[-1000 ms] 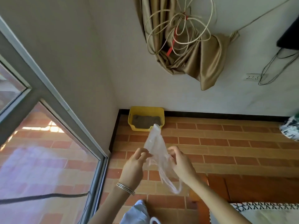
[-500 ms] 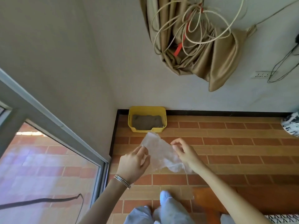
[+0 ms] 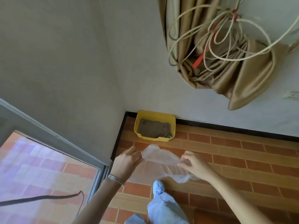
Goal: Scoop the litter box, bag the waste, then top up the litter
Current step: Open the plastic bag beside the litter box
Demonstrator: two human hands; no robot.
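A yellow litter box (image 3: 172,120) with grey-brown litter (image 3: 153,127) stands on the brick-tile floor in the corner against the white wall. In front of it I hold a thin clear plastic bag (image 3: 161,160) stretched between both hands. My left hand (image 3: 126,160) pinches the bag's left edge; a bangle sits on that wrist. My right hand (image 3: 192,164) pinches the right edge, and the rest of the bag hangs below it. No scoop is in view.
A glass sliding door (image 3: 48,175) with a grey frame fills the left. A tied-up tan curtain (image 3: 226,62) with looped cord hangs on the wall above right. My shoe (image 3: 158,187) and light trouser leg are below the bag. A wall socket (image 3: 292,95) sits at far right.
I have stepped closer to the litter box. My hands have moved apart, spreading the bag wider between them.
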